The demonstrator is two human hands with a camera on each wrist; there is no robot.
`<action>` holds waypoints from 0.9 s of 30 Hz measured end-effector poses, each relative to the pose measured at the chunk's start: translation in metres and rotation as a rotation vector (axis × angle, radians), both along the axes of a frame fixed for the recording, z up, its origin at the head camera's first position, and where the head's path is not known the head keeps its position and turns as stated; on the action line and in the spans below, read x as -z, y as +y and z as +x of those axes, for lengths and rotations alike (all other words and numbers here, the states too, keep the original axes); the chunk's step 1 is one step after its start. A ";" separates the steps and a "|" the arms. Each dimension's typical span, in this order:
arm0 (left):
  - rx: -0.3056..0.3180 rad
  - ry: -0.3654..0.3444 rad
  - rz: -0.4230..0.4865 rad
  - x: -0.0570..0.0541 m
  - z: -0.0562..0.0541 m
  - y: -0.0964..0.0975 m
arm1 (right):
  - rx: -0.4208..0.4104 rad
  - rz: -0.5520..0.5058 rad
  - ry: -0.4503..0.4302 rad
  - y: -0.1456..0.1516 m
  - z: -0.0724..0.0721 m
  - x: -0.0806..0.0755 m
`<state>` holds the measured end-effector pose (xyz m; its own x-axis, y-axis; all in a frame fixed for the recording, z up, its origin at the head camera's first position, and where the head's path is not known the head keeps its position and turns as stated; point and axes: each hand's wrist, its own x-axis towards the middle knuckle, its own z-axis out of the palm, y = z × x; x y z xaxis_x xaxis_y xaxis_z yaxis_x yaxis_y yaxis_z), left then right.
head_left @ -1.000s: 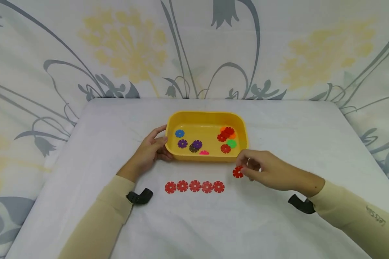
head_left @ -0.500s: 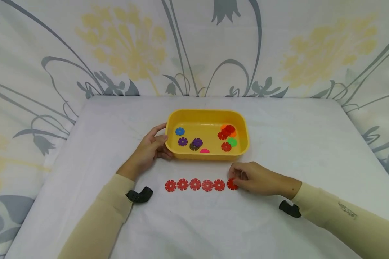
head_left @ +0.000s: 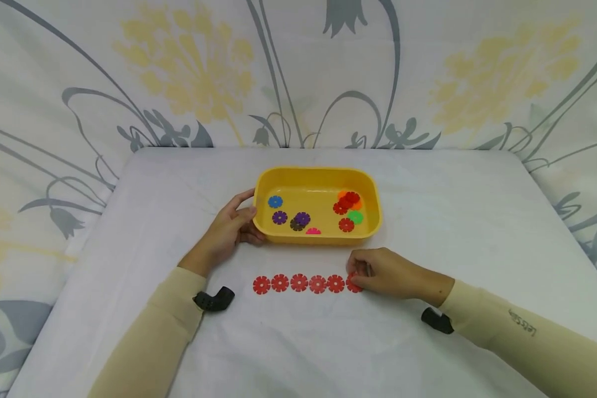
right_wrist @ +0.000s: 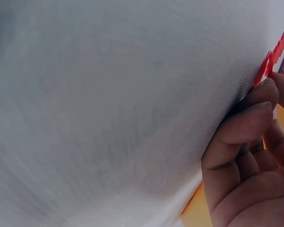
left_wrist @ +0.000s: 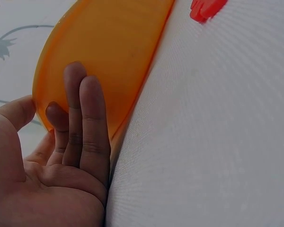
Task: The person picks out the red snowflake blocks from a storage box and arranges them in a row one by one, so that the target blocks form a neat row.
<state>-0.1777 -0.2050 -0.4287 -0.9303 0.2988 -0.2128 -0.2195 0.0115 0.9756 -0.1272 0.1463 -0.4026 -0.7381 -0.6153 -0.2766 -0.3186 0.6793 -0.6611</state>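
Observation:
My right hand (head_left: pixel 385 273) pinches a red notched plastic disc (head_left: pixel 354 283) at the right end of a row of similar red discs (head_left: pixel 299 283) on the white cloth. In the right wrist view, the thumb and fingertips meet on the thin red disc (right_wrist: pixel 265 68), close at the cloth. My left hand (head_left: pixel 226 226) holds the left end of a yellow tray (head_left: pixel 315 240). The left wrist view has several fingers (left_wrist: pixel 92 113) lying along the tray's outer wall (left_wrist: pixel 118 42), with another digit at its rim.
Inside the tray, red, orange and green discs cluster at the right. Blue (head_left: pixel 276 202), purple (head_left: pixel 279 218), dark and pink ones lie at the left and middle. A floral curtain (head_left: pixel 298 72) hangs behind the cloth-covered table (head_left: pixel 428 193).
My right hand has moved left and toward me from the tray's near right corner, bringing the red disc to the row's right end. The left hand keeps its place on the tray.

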 end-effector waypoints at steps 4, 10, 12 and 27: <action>0.004 0.000 -0.006 -0.001 0.000 0.000 | 0.000 0.017 0.007 -0.001 -0.001 0.000; 0.006 0.008 0.003 -0.001 -0.002 -0.001 | 0.035 0.049 0.022 -0.004 0.000 0.001; 0.010 0.002 0.007 0.000 -0.002 -0.001 | 0.037 0.057 0.024 -0.004 0.001 0.001; -0.001 -0.003 0.004 0.003 0.000 0.000 | -0.099 -0.004 -0.019 0.014 -0.016 -0.055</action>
